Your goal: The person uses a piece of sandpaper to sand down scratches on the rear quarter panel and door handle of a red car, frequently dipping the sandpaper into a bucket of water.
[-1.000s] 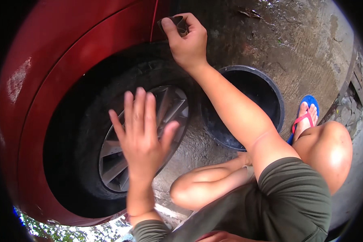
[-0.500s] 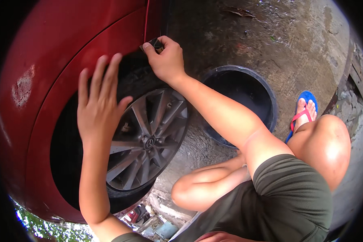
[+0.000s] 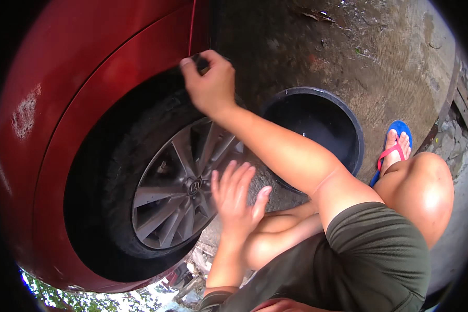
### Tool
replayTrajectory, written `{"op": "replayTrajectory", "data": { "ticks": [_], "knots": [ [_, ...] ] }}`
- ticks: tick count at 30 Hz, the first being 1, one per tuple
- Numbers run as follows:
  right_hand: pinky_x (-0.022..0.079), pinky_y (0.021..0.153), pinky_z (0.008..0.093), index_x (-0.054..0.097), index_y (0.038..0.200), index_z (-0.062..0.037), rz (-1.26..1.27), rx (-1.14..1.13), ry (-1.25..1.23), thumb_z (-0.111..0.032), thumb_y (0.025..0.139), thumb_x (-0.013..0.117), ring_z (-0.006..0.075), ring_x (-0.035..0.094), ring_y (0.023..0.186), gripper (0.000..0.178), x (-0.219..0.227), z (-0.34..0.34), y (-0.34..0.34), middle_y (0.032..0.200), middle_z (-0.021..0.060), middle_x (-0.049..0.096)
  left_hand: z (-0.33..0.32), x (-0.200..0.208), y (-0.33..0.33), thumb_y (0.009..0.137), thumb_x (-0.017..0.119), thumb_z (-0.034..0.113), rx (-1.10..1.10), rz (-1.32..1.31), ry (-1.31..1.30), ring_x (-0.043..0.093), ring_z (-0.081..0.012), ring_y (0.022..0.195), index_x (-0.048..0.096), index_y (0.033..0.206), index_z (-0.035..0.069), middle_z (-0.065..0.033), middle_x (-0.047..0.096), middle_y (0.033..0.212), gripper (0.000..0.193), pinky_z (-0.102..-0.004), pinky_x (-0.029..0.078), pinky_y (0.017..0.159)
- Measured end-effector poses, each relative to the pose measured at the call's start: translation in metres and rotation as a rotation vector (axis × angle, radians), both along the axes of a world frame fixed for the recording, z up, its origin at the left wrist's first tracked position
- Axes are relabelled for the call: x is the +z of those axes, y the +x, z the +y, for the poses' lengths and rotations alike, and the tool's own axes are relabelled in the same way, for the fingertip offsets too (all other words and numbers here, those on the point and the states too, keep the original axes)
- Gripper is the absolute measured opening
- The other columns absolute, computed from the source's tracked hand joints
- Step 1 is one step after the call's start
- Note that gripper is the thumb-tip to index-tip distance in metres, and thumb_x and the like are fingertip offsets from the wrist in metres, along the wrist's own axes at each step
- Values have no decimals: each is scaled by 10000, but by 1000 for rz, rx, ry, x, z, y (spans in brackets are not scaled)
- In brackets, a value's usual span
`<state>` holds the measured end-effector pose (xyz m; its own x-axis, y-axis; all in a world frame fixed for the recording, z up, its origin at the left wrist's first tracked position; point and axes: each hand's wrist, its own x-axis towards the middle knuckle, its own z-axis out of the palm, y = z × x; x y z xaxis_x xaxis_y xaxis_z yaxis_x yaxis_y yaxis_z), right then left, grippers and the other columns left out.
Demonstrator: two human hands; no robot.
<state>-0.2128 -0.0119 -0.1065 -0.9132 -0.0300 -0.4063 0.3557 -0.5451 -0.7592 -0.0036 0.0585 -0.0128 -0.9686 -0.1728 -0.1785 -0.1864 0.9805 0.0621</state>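
Note:
My right hand (image 3: 208, 83) is at the front edge of the red car's wheel arch, fingers closed around a small dark piece (image 3: 200, 63). Most of that piece is covered by the fingers, so its kind does not show. In front of the wheel (image 3: 164, 195), near the rim's edge and above my bent leg, my left hand (image 3: 236, 195) is raised. Its fingers are stretched out and hold nothing. The red fender (image 3: 96, 73) curves over the dark tire (image 3: 120, 179). A whitish foamy patch (image 3: 26, 113) marks the body panel at the far left.
A black round tub (image 3: 325, 130) stands on the wet concrete ground (image 3: 385, 78) to the right of the wheel. My foot in a blue flip-flop (image 3: 399, 127) rests beyond it. Rubble (image 3: 450, 140) lies along the right edge.
My left hand has swung right and down, away from the fender, to in front of the rim. My right hand has shifted only slightly at the arch edge, still closed on the dark piece.

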Motion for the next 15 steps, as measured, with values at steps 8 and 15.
{"op": "replayTrajectory", "data": {
  "ticks": [8,15],
  "knots": [
    [487,578,347,690,821,6,-53,4,24,-250,908,788,141,586,569,287,-12,-2,-9,603,70,620,-8,-25,-13,892,824,295,101,34,228,641,-373,1279,714,1223,49,-134,733,1236,427,-574,356,1186],
    [545,642,409,688,832,12,-55,-3,-10,-229,886,781,302,721,671,264,4,2,-4,718,184,695,-26,-25,-12,910,812,350,174,56,244,658,-379,1253,723,1202,43,-149,739,1208,433,-577,382,1165]
  ]
}}
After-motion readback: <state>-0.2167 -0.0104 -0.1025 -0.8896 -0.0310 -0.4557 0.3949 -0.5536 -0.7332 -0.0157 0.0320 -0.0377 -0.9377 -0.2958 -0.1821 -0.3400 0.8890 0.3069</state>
